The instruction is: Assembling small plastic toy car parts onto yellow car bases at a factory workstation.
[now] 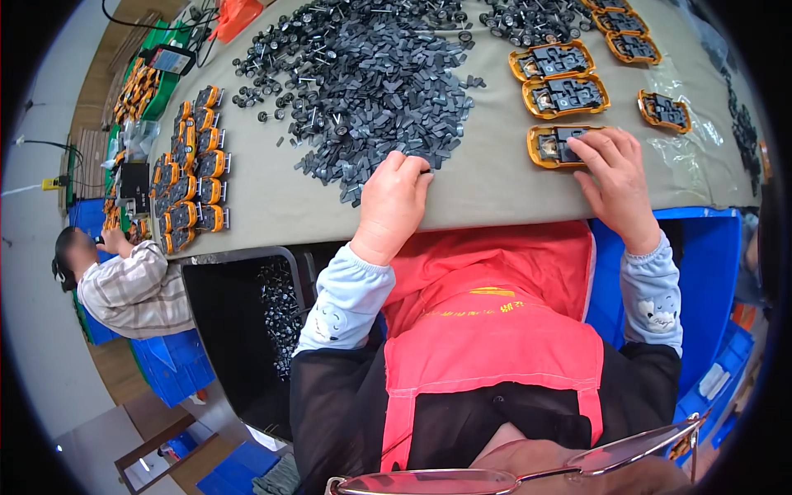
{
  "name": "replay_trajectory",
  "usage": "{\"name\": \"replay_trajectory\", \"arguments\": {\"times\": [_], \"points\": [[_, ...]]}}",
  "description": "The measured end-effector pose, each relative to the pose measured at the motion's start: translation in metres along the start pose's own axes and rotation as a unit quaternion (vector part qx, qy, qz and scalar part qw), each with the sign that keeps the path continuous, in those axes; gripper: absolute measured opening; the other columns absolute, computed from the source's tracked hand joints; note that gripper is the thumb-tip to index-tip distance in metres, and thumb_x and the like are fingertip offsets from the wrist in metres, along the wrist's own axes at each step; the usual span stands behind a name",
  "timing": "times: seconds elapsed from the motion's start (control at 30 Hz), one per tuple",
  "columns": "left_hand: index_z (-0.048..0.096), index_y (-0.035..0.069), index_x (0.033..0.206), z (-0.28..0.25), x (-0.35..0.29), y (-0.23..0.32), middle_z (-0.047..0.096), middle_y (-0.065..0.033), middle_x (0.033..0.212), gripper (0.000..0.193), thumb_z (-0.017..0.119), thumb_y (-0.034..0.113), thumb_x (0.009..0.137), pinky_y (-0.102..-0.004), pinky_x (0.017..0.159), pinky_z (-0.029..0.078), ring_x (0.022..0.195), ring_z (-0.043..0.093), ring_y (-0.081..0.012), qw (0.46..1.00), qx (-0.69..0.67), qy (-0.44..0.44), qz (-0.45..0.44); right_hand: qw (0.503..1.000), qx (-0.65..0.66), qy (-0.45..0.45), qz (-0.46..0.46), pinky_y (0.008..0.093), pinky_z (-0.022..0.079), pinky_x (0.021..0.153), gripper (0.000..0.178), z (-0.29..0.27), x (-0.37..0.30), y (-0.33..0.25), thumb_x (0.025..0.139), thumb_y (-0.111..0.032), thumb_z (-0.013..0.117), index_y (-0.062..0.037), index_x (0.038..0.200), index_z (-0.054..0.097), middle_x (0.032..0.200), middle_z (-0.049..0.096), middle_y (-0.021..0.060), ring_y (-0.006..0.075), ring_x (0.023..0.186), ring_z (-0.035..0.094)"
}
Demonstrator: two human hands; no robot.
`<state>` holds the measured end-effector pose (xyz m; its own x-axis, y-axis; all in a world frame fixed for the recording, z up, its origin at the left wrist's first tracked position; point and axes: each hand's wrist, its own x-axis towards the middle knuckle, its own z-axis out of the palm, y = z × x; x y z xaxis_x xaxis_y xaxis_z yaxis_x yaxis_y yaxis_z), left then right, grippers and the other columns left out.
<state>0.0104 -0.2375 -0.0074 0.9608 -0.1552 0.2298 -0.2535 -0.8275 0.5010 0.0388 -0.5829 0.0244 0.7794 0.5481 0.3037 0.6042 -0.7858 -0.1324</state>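
My left hand (391, 205) is at the near edge of a heap of small flat black plastic pieces (396, 91). Its thumb and fingers are pinched together, and the dark end of one piece shows at the fingertips. My right hand (612, 183) curls over the right end of an orange toy car body (546, 148) with a dark chassis, lying underside up on the table. The fingertips rest on the chassis and hide part of it; the thumb is bent at the near side. Two similar toy car bodies (564, 96) lie just beyond it.
Wheels on axles (280, 58) lie around the heap. Stacked orange toy cars (194, 177) stand at the left; another car body (664, 111) lies at the right. Below the table edge are a black bin (239, 330) and a blue crate (709, 272). A co-worker (136, 285) sits at far left.
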Motion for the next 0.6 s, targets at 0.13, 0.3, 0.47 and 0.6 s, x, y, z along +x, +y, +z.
{"name": "replay_trajectory", "arguments": {"times": [0.13, 0.3, 0.47, 0.6], "points": [[0.066, 0.005, 0.091, -0.003, 0.010, -0.002, 0.061, -0.0122, 0.088, 0.007, 0.070, 0.005, 0.086, -0.0422, 0.069, 0.052, 0.080, 0.063, -0.0349, 0.999, 0.010, -0.026, 0.039, 1.000, -0.003, -0.002, -0.005, 0.0495, 0.037, 0.109, 0.055, -0.003, 0.012, 0.004, 0.073, -0.007, 0.077, -0.0102, 0.126, 0.063, 0.132, 0.059, 0.0095, 0.0323, 0.126, 0.052], [0.062, 0.003, 0.086, -0.011, 0.011, -0.004, 0.060, -0.0138, 0.087, 0.007, 0.068, 0.001, 0.085, -0.0429, 0.071, 0.051, 0.080, 0.062, -0.0368, 0.991, 0.020, -0.100, 0.085, 0.994, 0.099, -0.033, -0.019, 0.0476, 0.039, 0.108, 0.053, 0.006, 0.007, -0.003, 0.071, -0.008, 0.079, -0.0113, 0.122, 0.065, 0.130, 0.059, 0.0101, 0.0334, 0.125, 0.053], [0.065, 0.002, 0.092, -0.014, 0.013, -0.005, 0.061, -0.0159, 0.085, 0.007, 0.069, 0.002, 0.086, -0.0437, 0.069, 0.052, 0.078, 0.063, -0.0379, 0.990, 0.051, -0.121, 0.056, 0.986, 0.147, -0.038, -0.070, 0.0452, 0.041, 0.105, 0.052, 0.013, 0.012, -0.020, 0.069, -0.006, 0.079, -0.0118, 0.119, 0.065, 0.129, 0.060, 0.0068, 0.0322, 0.122, 0.054], [0.064, 0.002, 0.091, -0.018, 0.016, 0.002, 0.061, -0.0139, 0.086, 0.010, 0.069, -0.001, 0.083, -0.0417, 0.067, 0.051, 0.077, 0.062, -0.0357, 0.975, -0.042, -0.144, 0.164, 0.984, 0.151, -0.039, -0.085, 0.0444, 0.041, 0.105, 0.051, 0.016, 0.016, -0.028, 0.069, -0.007, 0.080, -0.0125, 0.118, 0.066, 0.129, 0.060, 0.0062, 0.0310, 0.123, 0.054]]}}
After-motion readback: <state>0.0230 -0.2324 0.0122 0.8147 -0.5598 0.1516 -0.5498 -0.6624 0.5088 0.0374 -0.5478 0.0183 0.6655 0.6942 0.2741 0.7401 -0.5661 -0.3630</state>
